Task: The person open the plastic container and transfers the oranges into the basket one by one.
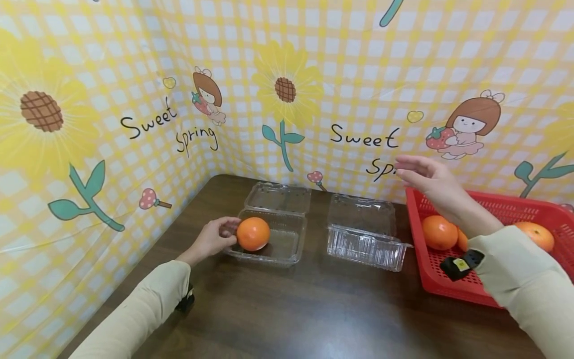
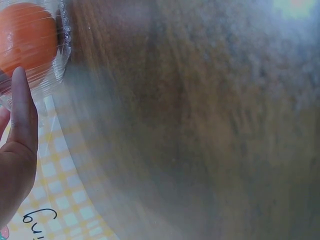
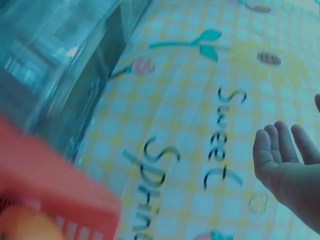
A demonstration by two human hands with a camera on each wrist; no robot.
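Note:
An orange sits at the left side of an opened clear plastic clamshell box on the left of the table. My left hand is beside it, thumb and fingers extended toward the fruit at the box's left wall. In the left wrist view, the thumb lies straight against the clear side, with the orange showing through. My right hand is raised over the back left of a red basket. Its fingers are extended and it holds nothing; the right wrist view shows the palm and spread fingers.
A second opened clear box stands between the first box and the basket. Several oranges, one of them at the basket's left, lie in the basket. A yellow checked cloth hangs behind and left of the dark wooden table.

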